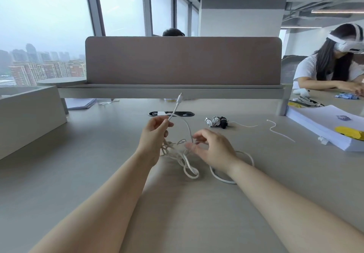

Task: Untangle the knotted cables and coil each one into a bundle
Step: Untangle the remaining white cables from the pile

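Note:
A tangle of white cable point(184, 159) lies on the grey desk in front of me. My left hand point(154, 132) pinches one end of it just below the plug point(179, 97), which points up and away. From there the cable arcs over to my right hand point(211, 147), whose thumb and fingers close lightly on the strand just above the knot. A wide loop point(249, 155) of the same cable runs out on the desk from under my right wrist.
Three coiled bundles, two white and one black point(216, 121), sit further back, with loose white ties point(279, 129) to their right. A paper stack point(327, 128) lies at the right. A cable port point(171, 113) and a desk divider point(183, 62) stand ahead. Another person works at the far right.

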The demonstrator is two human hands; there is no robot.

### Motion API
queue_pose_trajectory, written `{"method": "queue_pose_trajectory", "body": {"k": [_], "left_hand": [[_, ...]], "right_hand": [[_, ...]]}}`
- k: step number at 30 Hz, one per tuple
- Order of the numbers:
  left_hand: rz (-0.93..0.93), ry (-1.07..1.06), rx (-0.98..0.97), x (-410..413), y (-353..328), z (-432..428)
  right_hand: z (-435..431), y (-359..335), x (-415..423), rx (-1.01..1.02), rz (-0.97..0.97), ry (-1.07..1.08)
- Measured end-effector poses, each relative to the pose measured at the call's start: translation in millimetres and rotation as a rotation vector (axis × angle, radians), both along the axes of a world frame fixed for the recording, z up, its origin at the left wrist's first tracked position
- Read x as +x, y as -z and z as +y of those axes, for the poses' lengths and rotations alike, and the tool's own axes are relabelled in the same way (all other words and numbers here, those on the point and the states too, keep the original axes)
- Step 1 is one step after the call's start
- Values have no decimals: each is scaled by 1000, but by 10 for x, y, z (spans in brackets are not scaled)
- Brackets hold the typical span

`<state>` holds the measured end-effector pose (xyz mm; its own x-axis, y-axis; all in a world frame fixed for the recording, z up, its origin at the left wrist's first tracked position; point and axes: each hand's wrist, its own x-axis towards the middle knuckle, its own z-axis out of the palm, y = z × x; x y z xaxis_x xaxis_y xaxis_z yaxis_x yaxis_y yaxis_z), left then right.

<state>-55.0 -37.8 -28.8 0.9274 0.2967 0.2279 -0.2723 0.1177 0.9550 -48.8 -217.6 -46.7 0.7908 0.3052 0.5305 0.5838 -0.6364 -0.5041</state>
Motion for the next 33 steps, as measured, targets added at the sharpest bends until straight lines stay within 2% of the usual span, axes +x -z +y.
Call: {"method": "queue_pose_trajectory", "body": {"k": [2, 4, 6, 9, 12, 17, 21, 23, 25, 28, 31, 33], "left_hand": [[-9, 5, -28, -7, -6, 6], [-14, 10, -55, -11, 0, 29], [3, -6, -58, -6, 12, 63], [72, -114, 24, 8, 40, 110], [127, -198, 96, 38, 67, 149], [171, -267, 13, 66, 47, 190], [227, -225, 0, 57, 52, 183], [259, -209, 107, 46, 70, 168], [258, -270, 301, 28, 78, 154], [91, -366, 550, -14, 59, 90], [-98, -193, 641, -15, 52, -36], [-116, -98, 739, -10, 103, -109]], "right_hand": [[-5, 36, 34, -84, 93, 8], [-22, 50, 76, -85, 69, 46], [-49, 33, 110, 60, 56, 102], [-93, -17, 132, 399, 84, 157], [-121, -78, 136, 595, 103, 196], [-179, -101, 165, 777, 178, 234], [-173, -115, 168, 854, 176, 221], [-174, -129, 148, 889, 199, 177], [-179, -130, 132, 888, 229, 108], [-148, -126, 107, 863, 276, 9], [-100, -133, 92, 876, 309, -45], [-74, -134, 81, 889, 335, -79]]}}
